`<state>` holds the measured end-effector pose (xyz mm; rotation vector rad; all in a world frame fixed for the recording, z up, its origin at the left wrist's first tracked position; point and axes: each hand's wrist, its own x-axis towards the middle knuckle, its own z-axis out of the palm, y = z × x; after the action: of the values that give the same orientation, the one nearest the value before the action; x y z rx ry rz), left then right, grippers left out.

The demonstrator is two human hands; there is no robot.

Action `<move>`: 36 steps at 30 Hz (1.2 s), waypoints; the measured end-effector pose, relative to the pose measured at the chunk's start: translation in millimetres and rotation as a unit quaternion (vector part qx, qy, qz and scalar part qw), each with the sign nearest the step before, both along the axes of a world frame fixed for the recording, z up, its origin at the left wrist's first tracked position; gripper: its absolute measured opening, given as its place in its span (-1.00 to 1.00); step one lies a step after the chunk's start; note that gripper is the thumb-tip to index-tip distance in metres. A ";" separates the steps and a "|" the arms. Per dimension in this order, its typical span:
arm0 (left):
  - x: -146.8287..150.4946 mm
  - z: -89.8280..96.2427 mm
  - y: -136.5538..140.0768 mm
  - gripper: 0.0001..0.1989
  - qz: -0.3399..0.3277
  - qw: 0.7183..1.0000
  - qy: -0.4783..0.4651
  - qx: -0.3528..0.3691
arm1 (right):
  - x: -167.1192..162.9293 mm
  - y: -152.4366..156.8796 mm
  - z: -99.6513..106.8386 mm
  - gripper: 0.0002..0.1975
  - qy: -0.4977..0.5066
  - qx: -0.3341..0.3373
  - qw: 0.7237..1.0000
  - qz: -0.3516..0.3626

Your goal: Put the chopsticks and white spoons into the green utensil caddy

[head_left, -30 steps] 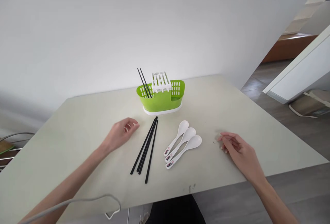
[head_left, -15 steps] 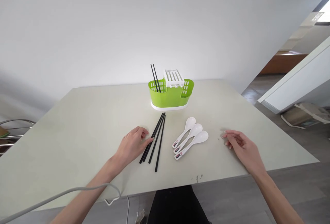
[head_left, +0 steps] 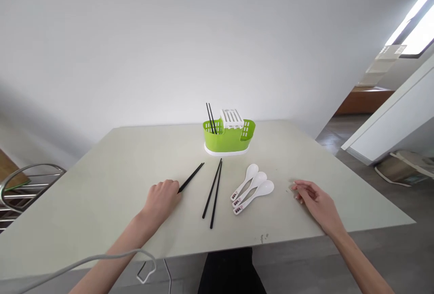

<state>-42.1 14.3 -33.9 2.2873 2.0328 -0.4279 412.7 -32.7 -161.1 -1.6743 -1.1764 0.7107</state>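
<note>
My left hand (head_left: pixel 164 199) is closed around a pair of black chopsticks (head_left: pixel 191 177), whose tips stick out towards the upper right; their other ends are hidden under the hand. Two more black chopsticks (head_left: pixel 216 192) lie on the table to its right, close together at the far tips. Beside them are three white spoons (head_left: pixel 254 191), fanned out with labels on their handles. My right hand (head_left: pixel 313 199) rests at the right of the table, empty, its fingers loosely bent and apart from the spoons.
A green utensil holder (head_left: pixel 228 140) with a white slotted top and base stands near the wall, two black chopsticks (head_left: pixel 210 118) upright in its left compartment. A grey cable (head_left: pixel 101 258) crosses over my left forearm. A metal rack (head_left: pixel 27 190) stands left of the table (head_left: pixel 135 149).
My left hand has closed on two chopsticks and drawn them left, away from the other two. The view has tilted slightly up; my right hand stays in place.
</note>
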 end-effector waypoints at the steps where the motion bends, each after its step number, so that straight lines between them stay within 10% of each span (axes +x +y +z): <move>1: -1.4 2.0 -0.4 -0.74 -0.003 1.000 0.015 -0.001 | 0.2 1.1 -0.7 -0.54 0.001 0.003 1.000 0.003; 11: -23.9 7.7 -2.8 -0.74 -0.018 0.999 0.023 0.041 | -12.6 -3.8 10.3 -0.54 0.045 0.020 0.997 0.061; 16: -38.1 13.7 2.9 -0.83 0.025 0.984 -0.163 0.065 | -37.8 -16.3 29.6 -0.48 0.080 0.031 0.989 0.117; 21: -31.6 30.7 0.4 -0.75 0.121 0.911 -0.394 0.035 | -79.9 -22.5 57.0 -0.49 0.116 0.040 0.971 0.205; 27: 26.9 42.1 -27.8 -0.48 0.176 0.700 -0.692 -0.017 | -164.0 -29.8 91.1 -0.49 0.178 -0.016 0.906 0.384; 31: 54.6 39.9 -39.9 -0.53 0.158 0.663 -0.730 -0.042 | -207.2 -32.3 101.3 -0.45 0.287 -0.037 0.850 0.440; 36: 61.1 36.9 -36.4 -0.51 0.159 0.656 -0.736 -0.054 | -214.4 -29.7 96.8 -0.37 0.329 -0.026 0.867 0.373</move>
<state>19.0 -22.1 3.0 1.1340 1.2295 0.9939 198.2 -62.4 -64.3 -0.8185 -1.2651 1.6490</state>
